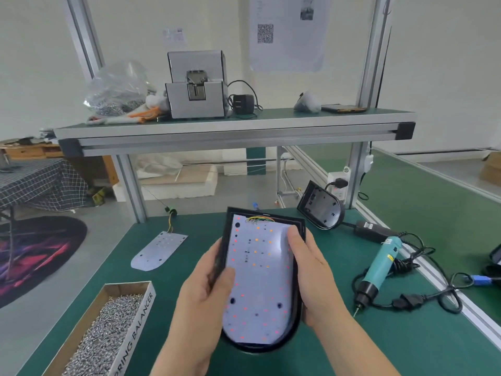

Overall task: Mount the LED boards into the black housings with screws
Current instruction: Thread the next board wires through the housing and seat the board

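Black housing (300, 227) is held between both hands over the green mat (339, 346), with the LED board (260, 278) laid inside it, wires at the far end. Its left edge is gripped by the left hand (200, 291) and its right edge by the right hand (314, 275), both thumbs pressed on the board. A spare board (158, 251) is laid flat at left, a second housing (321, 208) is propped at back right, and the screwdriver (379, 264) lies at right, the screw box (141, 308) near left.

Two hands out front.
The left hand (206, 278) and right hand (311, 270) grip a black oval housing (226, 240), thumbs on top.
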### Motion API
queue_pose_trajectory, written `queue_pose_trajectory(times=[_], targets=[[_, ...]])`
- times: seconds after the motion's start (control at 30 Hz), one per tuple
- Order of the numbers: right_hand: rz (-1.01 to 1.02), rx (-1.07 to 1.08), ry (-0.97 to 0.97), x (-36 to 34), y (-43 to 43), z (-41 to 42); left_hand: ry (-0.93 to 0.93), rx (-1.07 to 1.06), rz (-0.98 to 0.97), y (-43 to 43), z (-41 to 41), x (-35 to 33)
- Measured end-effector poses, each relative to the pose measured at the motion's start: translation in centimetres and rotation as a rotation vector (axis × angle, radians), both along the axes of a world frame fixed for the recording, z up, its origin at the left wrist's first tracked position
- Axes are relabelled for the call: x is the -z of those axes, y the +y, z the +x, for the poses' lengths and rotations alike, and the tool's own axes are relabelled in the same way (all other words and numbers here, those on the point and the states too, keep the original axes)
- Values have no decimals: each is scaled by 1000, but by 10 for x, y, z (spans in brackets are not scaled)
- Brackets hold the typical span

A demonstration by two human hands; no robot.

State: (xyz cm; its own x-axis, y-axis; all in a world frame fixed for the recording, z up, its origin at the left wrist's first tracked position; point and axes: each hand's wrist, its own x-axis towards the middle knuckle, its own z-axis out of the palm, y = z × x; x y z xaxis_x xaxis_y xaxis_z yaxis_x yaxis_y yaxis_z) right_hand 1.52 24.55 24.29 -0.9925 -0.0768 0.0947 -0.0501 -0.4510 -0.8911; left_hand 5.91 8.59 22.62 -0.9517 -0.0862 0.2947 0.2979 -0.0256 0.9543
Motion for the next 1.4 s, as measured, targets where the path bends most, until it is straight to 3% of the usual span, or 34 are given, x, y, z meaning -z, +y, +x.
queue_pose_trajectory(times=[0.13,0.27,0.47,0.63,1.07,1.23,1.4], targets=[[59,-117,73,-2,2,3,-118,89,235,-1,5,10],[253,-16,165,2,1,5,-88,105,168,-5,3,-4],[358,-58,220,1,1,10,-115,79,128,-10,-5,-28],[307,-54,172,1,-1,10,-98,17,215,-7,-7,-26],[221,182,147,10,-21,12,-54,-69,137,-2,-11,-28],[154,71,125,5,-18,10,-58,3,181,-8,-13,-28],[210,87,253,1,-16,6,14,7,118,-10,-14,-27]])
